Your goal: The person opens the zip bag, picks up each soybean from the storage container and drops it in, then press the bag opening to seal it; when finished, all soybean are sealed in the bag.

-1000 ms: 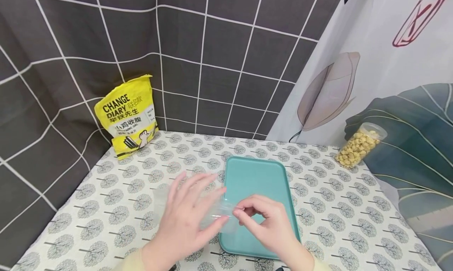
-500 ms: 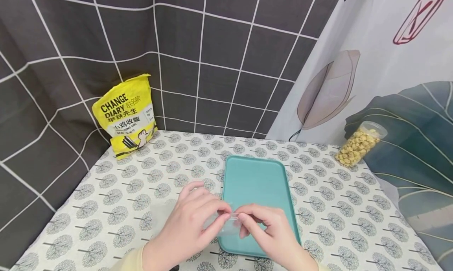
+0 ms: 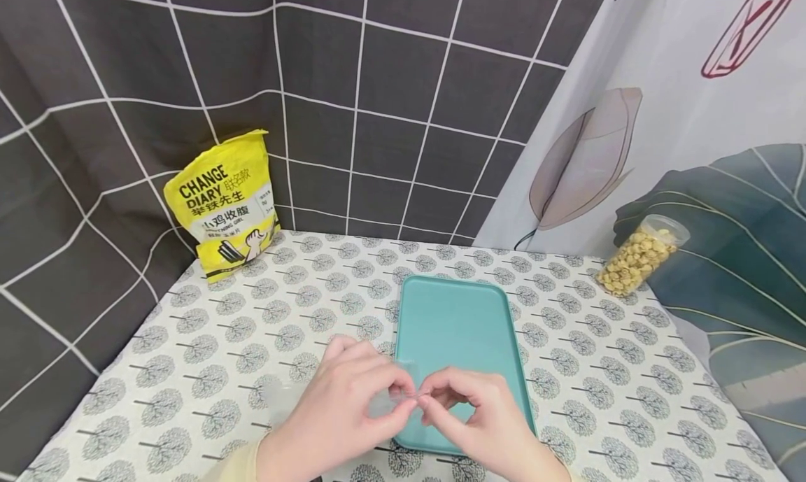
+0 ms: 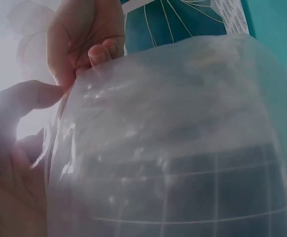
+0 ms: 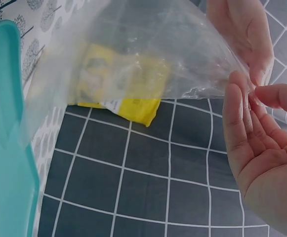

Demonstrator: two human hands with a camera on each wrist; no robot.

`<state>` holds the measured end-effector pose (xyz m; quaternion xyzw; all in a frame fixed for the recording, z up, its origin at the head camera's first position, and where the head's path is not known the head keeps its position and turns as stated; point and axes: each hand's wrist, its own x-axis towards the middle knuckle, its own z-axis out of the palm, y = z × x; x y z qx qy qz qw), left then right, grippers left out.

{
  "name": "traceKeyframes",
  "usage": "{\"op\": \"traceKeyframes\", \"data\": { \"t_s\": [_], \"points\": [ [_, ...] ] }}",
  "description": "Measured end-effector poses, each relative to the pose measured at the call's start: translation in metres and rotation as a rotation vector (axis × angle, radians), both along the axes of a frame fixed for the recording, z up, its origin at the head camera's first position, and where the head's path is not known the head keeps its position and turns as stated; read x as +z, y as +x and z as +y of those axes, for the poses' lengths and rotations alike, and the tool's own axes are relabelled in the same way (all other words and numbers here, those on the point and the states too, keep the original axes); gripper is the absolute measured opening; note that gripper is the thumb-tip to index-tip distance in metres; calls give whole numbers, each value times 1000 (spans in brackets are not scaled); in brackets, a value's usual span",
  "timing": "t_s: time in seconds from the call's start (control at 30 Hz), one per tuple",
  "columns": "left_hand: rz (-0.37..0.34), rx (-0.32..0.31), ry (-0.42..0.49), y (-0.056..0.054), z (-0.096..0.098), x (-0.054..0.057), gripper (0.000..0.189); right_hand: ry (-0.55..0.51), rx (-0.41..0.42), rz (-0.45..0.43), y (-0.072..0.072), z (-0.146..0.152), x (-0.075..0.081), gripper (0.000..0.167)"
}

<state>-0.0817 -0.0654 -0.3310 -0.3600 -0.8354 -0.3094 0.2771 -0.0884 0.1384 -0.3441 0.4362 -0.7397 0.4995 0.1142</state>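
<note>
A clear plastic bag (image 4: 178, 108) is held by its edge between my two hands, above the near part of the teal tray (image 3: 453, 321). My left hand (image 3: 352, 394) pinches that edge between thumb and forefinger. Right beside it, the fingertips of my right hand (image 3: 478, 412) pinch the same edge, almost touching the left ones. In the right wrist view the bag (image 5: 148, 44) spreads out from the pinched edge, and a yellow package shows through it. No contents can be made out inside.
A yellow snack package (image 3: 227, 209) stands at the back left against the dark gridded curtain (image 3: 428, 111). At the back right a clear jar (image 3: 642, 254) of pale yellow pieces leans tilted by the patterned drape. A tree-print cloth (image 3: 296, 279) covers the table.
My left hand was spread open over the bag; it has closed its thumb and forefinger on the edge beside the right hand. The right hand keeps its pinch, slightly lower.
</note>
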Motion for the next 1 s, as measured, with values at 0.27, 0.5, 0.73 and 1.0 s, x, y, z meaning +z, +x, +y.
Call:
{"op": "traceKeyframes", "data": {
  "t_s": [0.27, 0.5, 0.73, 1.0],
  "points": [
    [29, -17, -8, -1, -1, -3, 14, 27, -29, 75, -1, 1, -4, 12],
    [103, -33, 10, -3, 0, -9, 15, 33, -49, 143, -2, 0, -5, 3],
    [135, -15, 11, -4, -2, -12, 7, 44, -66, 80, 0, 2, -4, 12],
    [127, -34, 19, -4, -2, -13, 9, 35, -34, 31, 1, 6, -3, 19]
  ]
}}
